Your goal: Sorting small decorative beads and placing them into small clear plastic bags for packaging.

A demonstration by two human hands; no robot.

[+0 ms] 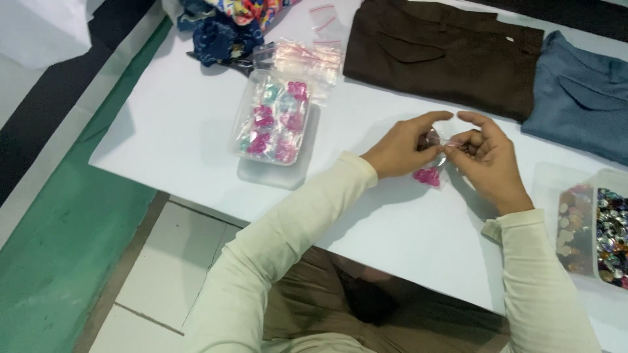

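A small clear plastic bag (433, 171) with pink beads at its bottom hangs just above the white table (183, 131). My left hand (402, 147) pinches the bag's top edge from the left. My right hand (487, 160) pinches the same top edge from the right, fingertips nearly touching the left hand's. Both arms wear cream sleeves.
A clear tray (275, 121) filled with small bags of pink and light blue beads sits to the left. Empty small clear bags (307, 59) lie behind it. Brown trousers (445, 55) and grey-blue trousers (582, 98) lie at the back. A container of mixed colourful gems (598, 229) stands at the right edge.
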